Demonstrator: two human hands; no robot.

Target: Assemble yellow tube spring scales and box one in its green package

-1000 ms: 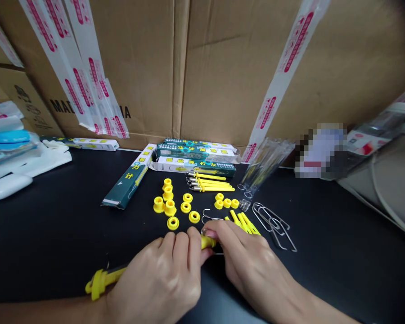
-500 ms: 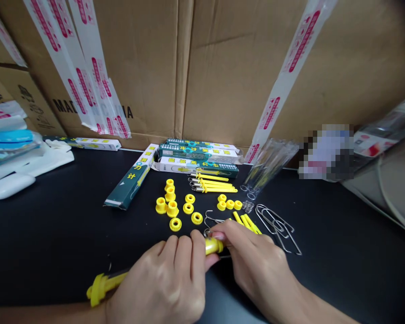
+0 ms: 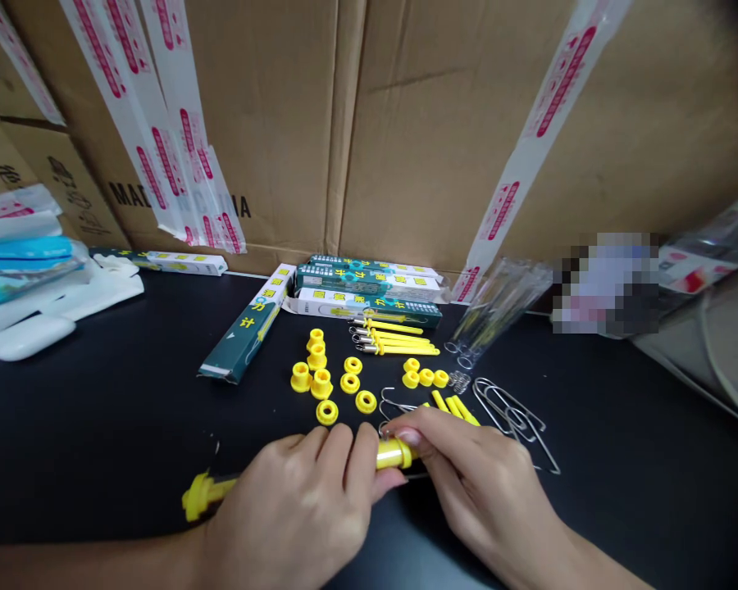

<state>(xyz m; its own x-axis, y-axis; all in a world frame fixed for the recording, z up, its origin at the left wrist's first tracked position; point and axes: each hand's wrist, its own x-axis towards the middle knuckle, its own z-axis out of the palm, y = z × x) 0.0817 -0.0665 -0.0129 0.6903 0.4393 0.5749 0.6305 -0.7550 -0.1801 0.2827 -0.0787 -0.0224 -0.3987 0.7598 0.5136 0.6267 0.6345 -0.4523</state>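
yellow tube [image 3: 392, 456] at 6 o'clock in my view. left hand [image 3: 295, 492] wrapped round it, knuckles up; a blurred yellow end [image 3: 200, 496] pokes out at 7 o'clock. right hand [image 3: 485, 471] pinching the tube's other end, just by the collar [image 3: 407, 453]. change: more of that end shows between my hands than a second ago. i judge the right is working there while the left steadies. from the tube, loose yellow rings [image 3: 350, 390] at 11 o'clock, yellow rods [image 3: 466, 410] at 2.

Both hands [image 3: 301, 496] [image 3: 489, 475] gripping yellow-ended tube [image 3: 390, 455], yellow rings [image 3: 327, 420] beyond; boxes [image 3: 399, 307] behind
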